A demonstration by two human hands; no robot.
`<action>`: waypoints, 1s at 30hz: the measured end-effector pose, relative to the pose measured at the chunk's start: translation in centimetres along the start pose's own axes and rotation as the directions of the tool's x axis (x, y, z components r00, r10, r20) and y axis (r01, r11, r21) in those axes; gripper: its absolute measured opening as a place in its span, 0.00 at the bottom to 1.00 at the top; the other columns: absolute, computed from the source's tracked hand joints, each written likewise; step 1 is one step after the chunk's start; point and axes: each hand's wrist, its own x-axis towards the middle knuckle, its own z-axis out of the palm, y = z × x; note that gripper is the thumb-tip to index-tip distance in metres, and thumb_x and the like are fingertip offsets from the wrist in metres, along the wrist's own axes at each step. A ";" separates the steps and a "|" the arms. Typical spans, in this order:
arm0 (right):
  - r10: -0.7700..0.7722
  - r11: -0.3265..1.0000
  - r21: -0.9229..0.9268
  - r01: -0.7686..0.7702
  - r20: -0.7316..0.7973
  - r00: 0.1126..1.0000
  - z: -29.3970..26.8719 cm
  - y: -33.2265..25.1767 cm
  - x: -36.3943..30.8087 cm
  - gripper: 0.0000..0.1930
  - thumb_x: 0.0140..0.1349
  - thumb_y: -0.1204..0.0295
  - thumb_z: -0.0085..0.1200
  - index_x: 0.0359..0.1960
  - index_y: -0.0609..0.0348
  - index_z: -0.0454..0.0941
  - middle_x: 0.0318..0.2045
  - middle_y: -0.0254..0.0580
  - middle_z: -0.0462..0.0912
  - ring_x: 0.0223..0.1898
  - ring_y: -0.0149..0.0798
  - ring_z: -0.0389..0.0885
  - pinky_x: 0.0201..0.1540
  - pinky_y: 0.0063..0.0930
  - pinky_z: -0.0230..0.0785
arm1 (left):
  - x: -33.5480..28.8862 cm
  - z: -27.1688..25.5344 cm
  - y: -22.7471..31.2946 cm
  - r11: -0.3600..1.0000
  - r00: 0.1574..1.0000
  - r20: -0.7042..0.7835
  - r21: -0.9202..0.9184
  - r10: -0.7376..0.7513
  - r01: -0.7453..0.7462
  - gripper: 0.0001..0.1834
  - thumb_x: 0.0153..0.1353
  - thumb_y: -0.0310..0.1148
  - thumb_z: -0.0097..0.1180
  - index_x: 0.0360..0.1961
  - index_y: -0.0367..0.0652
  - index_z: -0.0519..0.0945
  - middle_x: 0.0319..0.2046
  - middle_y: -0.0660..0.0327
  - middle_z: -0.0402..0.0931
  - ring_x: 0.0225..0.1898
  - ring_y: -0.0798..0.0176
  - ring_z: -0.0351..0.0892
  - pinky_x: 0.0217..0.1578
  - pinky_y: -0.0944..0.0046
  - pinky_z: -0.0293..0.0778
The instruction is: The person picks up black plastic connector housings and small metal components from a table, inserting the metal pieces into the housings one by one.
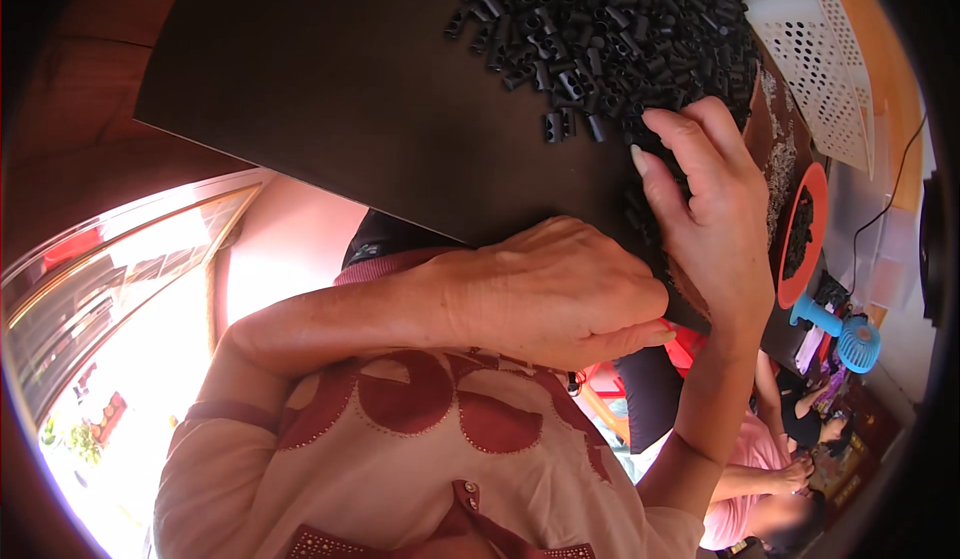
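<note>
The left hand (pixel 550 289) was curled shut, its contents hidden; the right hand (pixel 705 194), fingers loosely bent, touched the heap of small black plastic tubes (pixel 610 29), most apparently unsorted beyond its fingertips.

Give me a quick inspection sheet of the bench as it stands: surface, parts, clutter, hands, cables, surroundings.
Surface: dark brown table, large bare area on the left.
Job's things: heap of small black tube pieces at the table's far right.
Clutter: white perforated basket; orange dish holding dark bits; blue handheld fan.
Hands: right hand fingers spread at the heap's near edge; left hand curled closed at the table edge, its grip contents hidden.
Cables: one thin black cable at the right.
Surroundings: another person in pink seated at lower right; bright window at left.
</note>
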 end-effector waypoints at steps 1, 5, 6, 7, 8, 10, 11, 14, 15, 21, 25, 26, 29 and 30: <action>0.002 1.000 -0.001 -0.002 -0.001 1.000 0.0 -0.2 0.1 0.12 0.51 0.76 0.60 0.39 0.59 0.77 0.32 0.40 0.73 0.29 0.44 0.77 0.29 0.36 0.69 | 0.0 0.0 0.1 1.000 1.000 -0.007 -0.022 -0.001 0.001 0.16 0.61 0.37 0.56 0.20 0.40 0.69 0.18 0.59 0.68 0.19 0.51 0.70 0.19 0.55 0.66; -0.066 0.997 -0.045 0.066 0.000 0.998 1.0 -0.3 0.6 0.10 0.51 0.76 0.60 0.35 0.59 0.76 0.31 0.39 0.72 0.28 0.44 0.77 0.28 0.35 0.69 | 0.1 -0.3 0.1 0.998 1.000 -0.019 -0.055 -0.022 0.021 0.17 0.61 0.36 0.56 0.20 0.40 0.69 0.17 0.58 0.67 0.18 0.51 0.69 0.19 0.55 0.65; -0.097 0.993 -0.064 0.097 -0.007 0.995 1.2 -0.2 0.6 0.09 0.50 0.76 0.60 0.34 0.59 0.76 0.31 0.39 0.72 0.28 0.44 0.77 0.28 0.35 0.69 | 0.1 -0.3 0.0 0.998 1.000 -0.019 -0.056 -0.021 0.020 0.17 0.61 0.36 0.56 0.20 0.40 0.69 0.17 0.58 0.67 0.18 0.51 0.69 0.19 0.55 0.65; -0.097 0.993 -0.065 0.097 -0.006 0.995 1.2 -0.2 0.5 0.09 0.50 0.76 0.60 0.34 0.59 0.76 0.31 0.39 0.72 0.28 0.44 0.77 0.28 0.35 0.69 | 0.1 -0.3 0.0 0.997 1.000 -0.018 -0.068 -0.020 0.019 0.17 0.61 0.36 0.56 0.20 0.40 0.69 0.16 0.58 0.66 0.18 0.51 0.69 0.19 0.55 0.64; -0.087 0.994 -0.063 0.086 -0.010 0.996 1.3 -0.2 0.6 0.08 0.51 0.76 0.60 0.33 0.58 0.76 0.30 0.39 0.72 0.28 0.44 0.77 0.28 0.35 0.69 | 0.0 -0.4 0.0 0.997 1.000 -0.020 -0.078 -0.023 0.022 0.17 0.61 0.36 0.56 0.19 0.40 0.69 0.16 0.58 0.66 0.18 0.51 0.68 0.18 0.55 0.64; -0.081 0.995 -0.058 0.080 -0.013 0.997 1.4 -0.1 0.6 0.08 0.51 0.76 0.60 0.32 0.58 0.75 0.30 0.39 0.72 0.28 0.44 0.77 0.28 0.35 0.69 | 0.0 -0.5 0.0 0.997 0.999 -0.030 -0.071 -0.024 0.022 0.17 0.61 0.36 0.56 0.19 0.40 0.69 0.16 0.58 0.66 0.18 0.51 0.68 0.19 0.54 0.64; -0.079 0.996 -0.029 0.079 -0.011 0.997 1.3 0.0 0.5 0.08 0.51 0.77 0.60 0.33 0.58 0.75 0.30 0.39 0.72 0.27 0.45 0.77 0.27 0.35 0.69 | 0.0 -0.5 0.0 0.997 0.999 -0.033 -0.070 -0.019 0.016 0.17 0.61 0.36 0.57 0.19 0.40 0.69 0.16 0.58 0.65 0.17 0.51 0.68 0.19 0.54 0.63; -0.076 0.995 0.055 0.079 -0.052 0.996 1.3 0.2 0.0 0.09 0.52 0.78 0.59 0.34 0.59 0.76 0.30 0.39 0.73 0.27 0.45 0.77 0.27 0.34 0.69 | 0.1 -0.6 0.1 0.995 0.998 -0.056 -0.099 -0.006 0.000 0.17 0.61 0.35 0.57 0.19 0.39 0.68 0.16 0.58 0.65 0.17 0.51 0.67 0.19 0.54 0.63; -0.073 0.990 0.111 0.084 -0.096 0.993 1.3 0.2 -0.2 0.09 0.52 0.79 0.59 0.35 0.59 0.76 0.30 0.40 0.74 0.26 0.45 0.76 0.26 0.33 0.69 | 0.1 -0.6 0.0 0.995 0.998 -0.057 -0.099 -0.005 0.000 0.17 0.61 0.35 0.57 0.19 0.39 0.68 0.16 0.58 0.65 0.17 0.51 0.67 0.19 0.54 0.63; -0.048 0.963 0.251 0.101 -0.207 0.977 0.6 0.0 -1.6 0.11 0.51 0.83 0.59 0.37 0.61 0.76 0.29 0.44 0.76 0.24 0.43 0.75 0.25 0.29 0.68 | 0.0 -0.2 -0.5 0.969 0.989 -0.148 -0.248 -0.024 -0.014 0.10 0.59 0.29 0.58 0.24 0.37 0.72 0.19 0.57 0.69 0.20 0.51 0.70 0.21 0.57 0.65; -0.038 0.958 0.259 0.121 -0.303 0.952 -0.1 -0.8 -3.0 0.11 0.51 0.84 0.60 0.37 0.63 0.77 0.29 0.44 0.77 0.24 0.38 0.76 0.25 0.27 0.68 | 0.1 -0.5 -0.3 0.968 0.958 -0.285 -0.247 -0.034 -0.039 0.05 0.61 0.25 0.56 0.29 0.35 0.74 0.22 0.57 0.70 0.20 0.57 0.71 0.22 0.62 0.66; 0.093 0.922 0.385 0.037 -0.313 0.945 -0.4 -1.5 -3.8 0.11 0.51 0.84 0.61 0.37 0.64 0.78 0.29 0.44 0.78 0.24 0.36 0.75 0.24 0.25 0.67 | 0.0 -0.6 -0.5 0.969 0.947 -0.318 -0.242 -0.034 -0.046 0.05 0.61 0.24 0.56 0.30 0.35 0.74 0.23 0.58 0.70 0.20 0.60 0.70 0.22 0.63 0.66; 0.112 0.876 0.478 0.067 -0.336 0.935 -1.1 -2.4 -4.1 0.11 0.50 0.83 0.62 0.37 0.66 0.79 0.29 0.45 0.78 0.24 0.32 0.73 0.24 0.22 0.64 | -0.2 -1.1 -0.5 0.948 0.960 -0.243 -0.314 -0.141 0.059 0.16 0.70 0.38 0.45 0.33 0.34 0.75 0.24 0.59 0.71 0.24 0.65 0.71 0.26 0.65 0.68; 0.002 0.879 0.445 0.170 -0.361 0.932 -1.3 -2.6 -4.1 0.12 0.49 0.82 0.63 0.37 0.66 0.80 0.28 0.44 0.77 0.23 0.30 0.72 0.24 0.20 0.63 | -0.1 -1.3 -0.3 0.915 0.956 -0.205 -0.387 -0.211 0.118 0.21 0.72 0.43 0.40 0.34 0.34 0.75 0.25 0.60 0.71 0.26 0.67 0.72 0.28 0.66 0.68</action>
